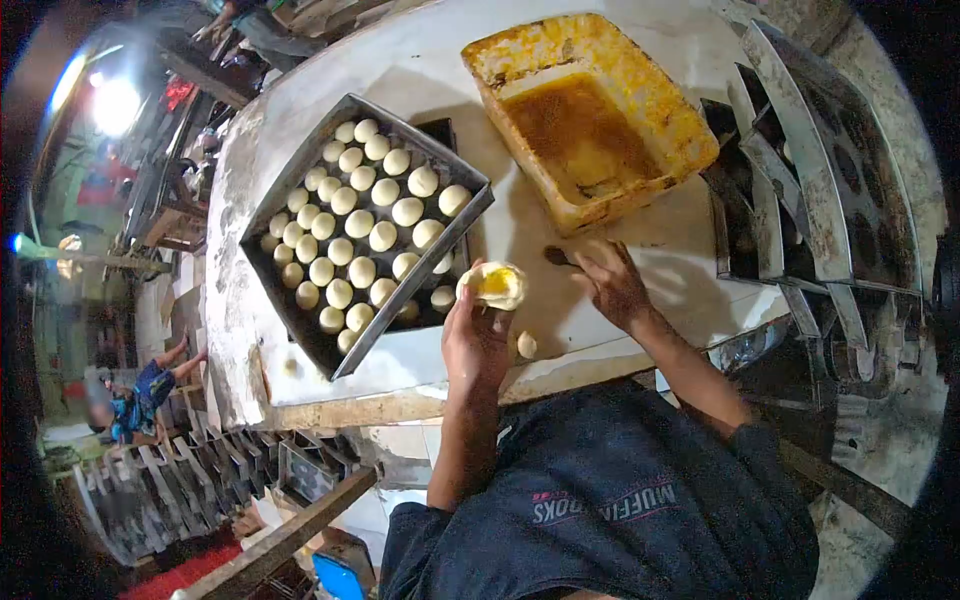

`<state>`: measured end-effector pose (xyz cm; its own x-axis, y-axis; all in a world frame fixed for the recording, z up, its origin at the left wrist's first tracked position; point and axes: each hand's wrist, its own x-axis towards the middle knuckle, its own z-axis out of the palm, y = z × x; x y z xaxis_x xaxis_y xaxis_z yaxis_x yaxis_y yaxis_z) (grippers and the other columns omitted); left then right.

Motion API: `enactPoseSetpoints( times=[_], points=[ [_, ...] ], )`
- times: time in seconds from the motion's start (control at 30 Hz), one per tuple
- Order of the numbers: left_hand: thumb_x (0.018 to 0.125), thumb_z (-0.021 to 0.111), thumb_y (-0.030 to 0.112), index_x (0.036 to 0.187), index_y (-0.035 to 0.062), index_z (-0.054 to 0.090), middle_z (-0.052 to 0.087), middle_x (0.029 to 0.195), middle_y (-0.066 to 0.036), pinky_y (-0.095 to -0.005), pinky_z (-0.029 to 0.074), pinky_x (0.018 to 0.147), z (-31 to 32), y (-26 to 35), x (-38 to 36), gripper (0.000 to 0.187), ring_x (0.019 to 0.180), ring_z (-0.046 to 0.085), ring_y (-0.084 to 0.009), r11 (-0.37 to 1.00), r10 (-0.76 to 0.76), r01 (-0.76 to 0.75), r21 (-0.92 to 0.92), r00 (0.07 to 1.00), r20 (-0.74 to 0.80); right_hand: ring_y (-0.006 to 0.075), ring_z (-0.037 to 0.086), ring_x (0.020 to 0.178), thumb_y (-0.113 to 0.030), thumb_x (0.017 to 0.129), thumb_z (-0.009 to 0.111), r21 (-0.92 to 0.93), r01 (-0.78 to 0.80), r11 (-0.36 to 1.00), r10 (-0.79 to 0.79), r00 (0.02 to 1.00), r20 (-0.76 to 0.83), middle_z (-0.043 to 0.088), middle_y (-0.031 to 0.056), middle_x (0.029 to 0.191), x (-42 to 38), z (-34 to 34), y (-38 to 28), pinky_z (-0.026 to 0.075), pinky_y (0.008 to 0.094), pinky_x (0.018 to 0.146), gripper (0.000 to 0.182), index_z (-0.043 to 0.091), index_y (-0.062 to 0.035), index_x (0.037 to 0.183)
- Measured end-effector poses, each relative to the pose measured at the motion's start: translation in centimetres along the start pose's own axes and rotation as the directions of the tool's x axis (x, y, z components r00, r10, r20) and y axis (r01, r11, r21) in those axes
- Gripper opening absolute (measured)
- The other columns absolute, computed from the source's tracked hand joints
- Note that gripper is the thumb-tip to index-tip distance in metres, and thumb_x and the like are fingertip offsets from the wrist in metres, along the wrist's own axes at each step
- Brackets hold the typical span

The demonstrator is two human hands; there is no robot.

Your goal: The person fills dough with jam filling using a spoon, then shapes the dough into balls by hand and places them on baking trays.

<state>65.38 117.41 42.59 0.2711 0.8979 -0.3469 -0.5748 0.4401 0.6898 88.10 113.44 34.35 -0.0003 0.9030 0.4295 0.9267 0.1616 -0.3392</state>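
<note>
My left hand (474, 340) is closed around the underside of a flattened piece of pale dough (508, 298), with a yellow filling (496, 283) lying in its hollow. To its right, my right hand (610, 283) grips a small spoon (558, 256), its dark end pointing left; motion blurs the fingers a little. On the table's near side, a small dough ball (526, 345) sits just right of my left hand. A metal tray (417, 297) holding rows of round dough balls (341, 250) is left of my hands. Beyond my right hand stands a smeared yellow tub (545, 185) with brownish-yellow paste inside.
Under the dough tray, another dark tray (440, 130) shows at its edge. Metal trays (800, 170) are stacked along the table's right side. More trays (165, 490) stand at lower left, near a wooden beam (290, 530). A person (150, 395) is in the background left.
</note>
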Motion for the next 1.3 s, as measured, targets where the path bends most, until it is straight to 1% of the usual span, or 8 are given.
enactPoseSetpoints(
  times=[0.2, 0.3, 0.43, 0.63, 0.77, 0.93, 1.17, 1.3],
  points=[
    [0.099, 0.048, 0.017, 0.144, 0.0005, 0.029, 0.047, 0.133, -0.014, -0.0339, 0.041, 0.101, 0.1, 0.2, -4.2, 0.051, 0.119, 0.05, -0.0227, 0.983, 0.156, -0.141, -0.117, 0.979, 0.131, 0.0232, 0.065, 0.092, -0.021, 0.081, 0.073, 0.936, -0.348, -0.058, 0.393, 0.854, 0.341, 0.058, 0.0148, 0.104, 3.2, -2.5, -12.9, 0.055, 0.0343, 0.074, 0.034, 0.066, 0.005, 0.102],
    [0.092, 0.049, 0.01, 0.15, 0.0019, 0.012, 0.025, 0.148, -0.025, -0.0385, 0.024, 0.111, -2.7, -0.7, -6.3, 0.069, 0.138, 0.026, -0.0321, 0.496, 0.553, -0.601, 0.627, 0.775, 0.306, 0.0211, 0.066, 0.087, -0.02, 0.076, 0.078, 0.896, -0.179, 0.406, 0.268, 0.961, 0.071, 0.057, 0.0138, 0.102, 3.6, -4.4, -18.2, 0.055, 0.0314, 0.071, 0.038, 0.066, 0.0067, 0.1],
    [0.093, 0.043, 0.005, 0.15, -0.0003, 0.004, 0.023, 0.15, -0.023, -0.0365, 0.027, 0.108, -3.5, 4.2, -13.0, 0.07, 0.136, 0.029, -0.0279, 0.536, 0.539, -0.586, 0.608, 0.792, 0.288, 0.0222, 0.065, 0.08, -0.007, 0.075, 0.077, 0.509, 0.151, 0.848, -0.049, 0.977, -0.209, 0.06, 0.0129, 0.096, 3.1, -8.6, -25.3, 0.052, 0.0316, 0.07, 0.024, 0.068, 0.0038, 0.094],
    [0.089, 0.064, 0.042, 0.139, 0.0025, 0.039, 0.04, 0.138, -0.021, -0.0389, 0.035, 0.105, -11.5, 6.9, -19.1, 0.069, 0.124, 0.045, -0.026, 0.805, 0.551, -0.583, 0.112, 0.804, 0.224, 0.0222, 0.064, 0.075, -0.01, 0.077, 0.074, 0.644, 0.162, 0.747, -0.119, 0.987, -0.11, 0.062, 0.0111, 0.086, 0.5, -11.9, -32.7, 0.051, 0.0314, 0.064, 0.017, 0.066, 0.0015, 0.086],
    [0.09, 0.063, 0.035, 0.121, 0.0086, 0.052, 0.044, 0.134, -0.024, -0.0454, 0.043, 0.096, -13.8, 7.3, -21.8, 0.042, 0.119, 0.05, -0.0357, 0.27, 0.761, -0.856, 0.441, 0.47, 0.446, 0.0145, 0.063, 0.073, -0.008, 0.074, 0.079, 0.772, -0.538, 0.339, -0.025, 0.815, 0.579, 0.064, 0.0116, 0.087, -1.0, -13.1, -34.5, 0.05, 0.0275, 0.06, 0.03, 0.066, 0.0053, 0.098],
    [0.082, 0.069, 0.015, 0.139, 0.0097, 0.041, 0.047, 0.122, -0.018, -0.0374, 0.044, 0.093, -13.4, 6.9, -25.6, 0.064, 0.106, 0.054, -0.0306, -0.149, 0.754, -0.526, 0.837, 0.488, 0.44, 0.0256, 0.066, 0.082, -0.003, 0.073, 0.074, 0.708, 0.034, 0.706, -0.238, 0.952, 0.192, 0.064, 0.0142, 0.094, -3.5, -14.0, -37.8, 0.053, 0.031, 0.068, 0.031, 0.066, 0.0028, 0.102],
    [0.091, 0.058, 0.042, 0.116, 0.0064, 0.059, 0.043, 0.11, -0.013, -0.037, 0.04, 0.086, -9.8, 4.7, -24.0, 0.044, 0.097, 0.047, -0.0255, 0.778, 0.594, -0.628, 0.002, 0.738, 0.321, 0.0183, 0.064, 0.072, -0.005, 0.064, 0.084, 0.701, 0.208, 0.682, -0.198, 0.975, -0.097, 0.065, 0.0121, 0.088, -4.1, -16.4, -32.6, 0.051, 0.0281, 0.061, 0.03, 0.068, -0.0001, 0.089],
    [0.096, 0.047, 0.048, 0.1, 0.0113, 0.062, 0.043, 0.105, -0.013, -0.0385, 0.04, 0.084, -4.8, 2.0, -21.0, 0.04, 0.096, 0.046, -0.0256, 0.513, 0.662, -0.843, 0.161, 0.508, 0.551, 0.0175, 0.065, 0.072, -0.003, 0.067, 0.082, 0.857, -0.083, 0.509, -0.047, 0.991, 0.125, 0.066, 0.0115, 0.086, -5.7, -18.5, -26.5, 0.051, 0.0273, 0.063, 0.025, 0.068, -0.0012, 0.087]
  ],
)
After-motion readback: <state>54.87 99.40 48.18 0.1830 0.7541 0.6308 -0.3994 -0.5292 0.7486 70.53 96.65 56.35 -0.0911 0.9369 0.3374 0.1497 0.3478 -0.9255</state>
